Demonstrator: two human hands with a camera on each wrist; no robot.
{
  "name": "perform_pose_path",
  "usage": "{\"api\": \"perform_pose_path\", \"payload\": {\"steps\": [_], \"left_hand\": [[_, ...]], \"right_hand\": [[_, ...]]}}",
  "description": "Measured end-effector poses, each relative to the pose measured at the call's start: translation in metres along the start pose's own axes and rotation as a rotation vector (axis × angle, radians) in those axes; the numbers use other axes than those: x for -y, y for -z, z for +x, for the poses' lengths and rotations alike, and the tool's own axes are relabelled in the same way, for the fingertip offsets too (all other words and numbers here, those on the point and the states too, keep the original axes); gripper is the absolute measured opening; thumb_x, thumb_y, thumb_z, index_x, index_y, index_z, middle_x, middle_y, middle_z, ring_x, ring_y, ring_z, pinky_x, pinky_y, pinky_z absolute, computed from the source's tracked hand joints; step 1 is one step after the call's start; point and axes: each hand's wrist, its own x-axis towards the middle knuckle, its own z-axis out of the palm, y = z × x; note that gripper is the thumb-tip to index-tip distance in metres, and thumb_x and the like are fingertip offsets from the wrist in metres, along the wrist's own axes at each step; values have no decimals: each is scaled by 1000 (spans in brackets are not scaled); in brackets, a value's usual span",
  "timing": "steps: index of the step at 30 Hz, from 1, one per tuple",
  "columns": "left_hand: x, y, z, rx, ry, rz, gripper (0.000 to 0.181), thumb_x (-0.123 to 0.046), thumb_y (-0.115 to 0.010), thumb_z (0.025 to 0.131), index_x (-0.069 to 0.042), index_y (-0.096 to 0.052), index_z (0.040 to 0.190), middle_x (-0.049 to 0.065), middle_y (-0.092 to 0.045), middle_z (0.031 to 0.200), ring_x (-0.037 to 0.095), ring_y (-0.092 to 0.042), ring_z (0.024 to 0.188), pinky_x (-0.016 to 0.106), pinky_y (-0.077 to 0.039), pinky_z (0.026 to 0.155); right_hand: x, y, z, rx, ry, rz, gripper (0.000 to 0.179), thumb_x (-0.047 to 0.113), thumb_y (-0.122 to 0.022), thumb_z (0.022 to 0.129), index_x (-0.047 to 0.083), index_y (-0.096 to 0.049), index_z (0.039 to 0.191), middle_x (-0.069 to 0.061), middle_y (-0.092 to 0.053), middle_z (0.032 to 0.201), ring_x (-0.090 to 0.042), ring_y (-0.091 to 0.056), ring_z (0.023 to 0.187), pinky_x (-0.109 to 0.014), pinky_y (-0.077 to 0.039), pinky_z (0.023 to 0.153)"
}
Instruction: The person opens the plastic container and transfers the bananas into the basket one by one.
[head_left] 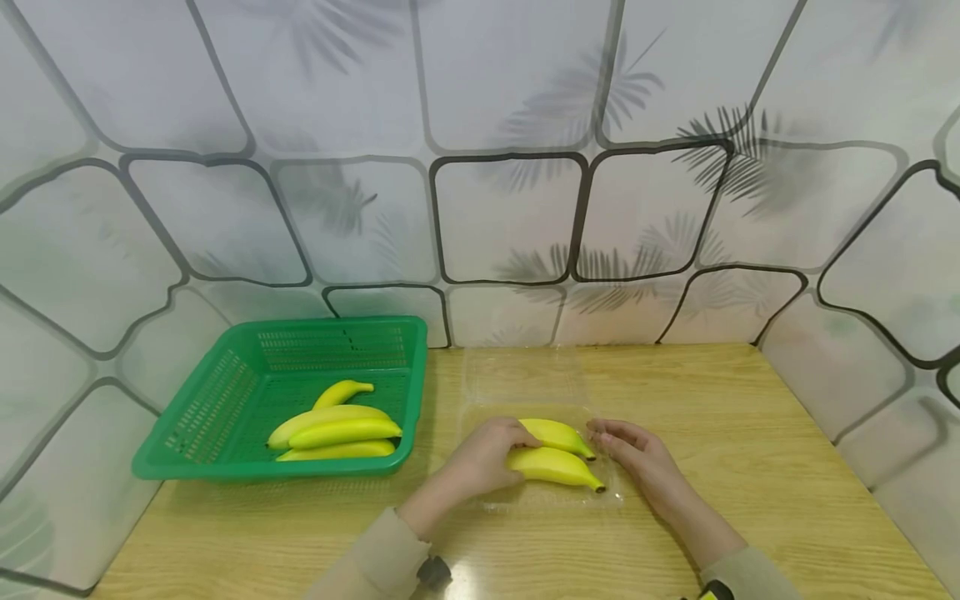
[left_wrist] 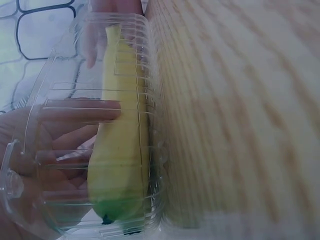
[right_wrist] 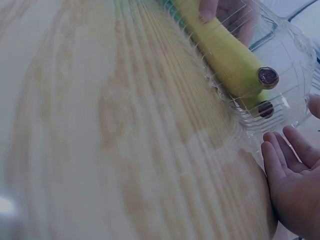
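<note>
Two yellow bananas (head_left: 555, 468) lie side by side in a clear plastic clamshell box (head_left: 491, 498) on the table, stems toward the right. My left hand (head_left: 487, 457) holds the nearer banana by its left end, thumb on the near side and fingers reaching between the two. Through the clear wall in the left wrist view, a fingertip touches that banana (left_wrist: 117, 160). At the box's right side is my right hand (head_left: 641, 460). Its fingers (right_wrist: 272, 157) are nearly straight, with their tips at the box edge; whether they touch it is hard to tell.
A green plastic basket (head_left: 281, 468) with several more bananas (head_left: 345, 431) stands on the left of the wooden table (head_left: 765, 467). Behind the bananas, the box's raised or opened lid (head_left: 525, 375) reaches toward the patterned wall (head_left: 510, 217).
</note>
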Motion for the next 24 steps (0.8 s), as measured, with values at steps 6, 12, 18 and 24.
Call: {"api": "perform_pose_path", "payload": {"steps": [6, 12, 18, 24], "left_hand": [[2, 0, 0, -30, 0, -71, 51, 6, -84, 75, -8, -78, 124, 5, -77, 121, 22, -69, 116, 33, -58, 105], [5, 0, 1, -42, -12, -95, 51, 5, -82, 74, -8, -78, 123, 5, -76, 120, 20, -69, 115, 32, -58, 104], [0, -1, 0, -13, -5, -28, 44, -2, -84, 78, -11, -79, 121, 2, -73, 118, 16, -68, 110, 28, -58, 101], [-2, -2, 1, 4, -27, 21, 47, -6, -89, 78, -10, -77, 123, 2, -73, 119, 16, -68, 112, 29, -57, 105]], "right_hand": [[0, 0, 1, -1, 3, 7, 55, 27, -60, 110, -7, -50, 152, -23, -55, 156, 12, -61, 118, -5, -47, 101], [1, 0, 2, -13, 6, 13, 55, 26, -61, 109, -8, -51, 151, -24, -56, 155, 12, -61, 117, -5, -47, 101], [2, -1, 1, -12, -4, 9, 54, 26, -61, 109, -7, -52, 151, -23, -57, 155, 12, -61, 117, -5, -47, 101], [1, 0, 1, -12, 3, 16, 54, 26, -61, 109, -7, -52, 151, -23, -57, 154, 11, -61, 117, -6, -48, 100]]}}
